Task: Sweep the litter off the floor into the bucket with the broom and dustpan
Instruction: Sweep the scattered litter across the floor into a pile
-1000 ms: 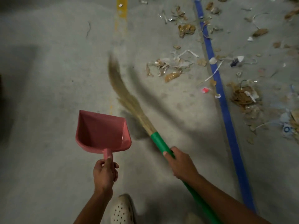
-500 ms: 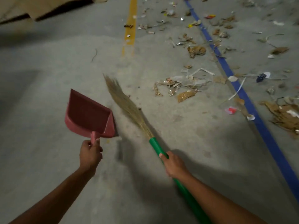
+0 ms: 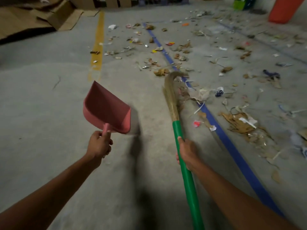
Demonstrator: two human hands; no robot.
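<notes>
My left hand (image 3: 99, 144) grips the handle of a pink dustpan (image 3: 106, 107), held above the floor with its mouth pointing away. My right hand (image 3: 186, 151) grips the green handle of a broom (image 3: 178, 130). Its straw head (image 3: 171, 93) reaches forward, the curled tip touching litter (image 3: 197, 94) beside the blue floor line (image 3: 221, 135). Paper scraps, dry leaves and wrappers lie scattered over the floor to the right and ahead. An orange-red container (image 3: 285, 9), perhaps the bucket, stands at the far right corner, cut off by the frame.
Flattened cardboard boxes (image 3: 38, 15) lie at the far left. A yellow line (image 3: 98, 45) runs away across the grey concrete floor. A bigger heap of brown cardboard scraps (image 3: 240, 123) sits right of the blue line. A green box (image 3: 240, 3) stands at the back.
The broom has swung from left of centre to the right, its tip now in the litter by the blue line. The view has tilted up, showing more floor ahead. The dustpan stays lifted.
</notes>
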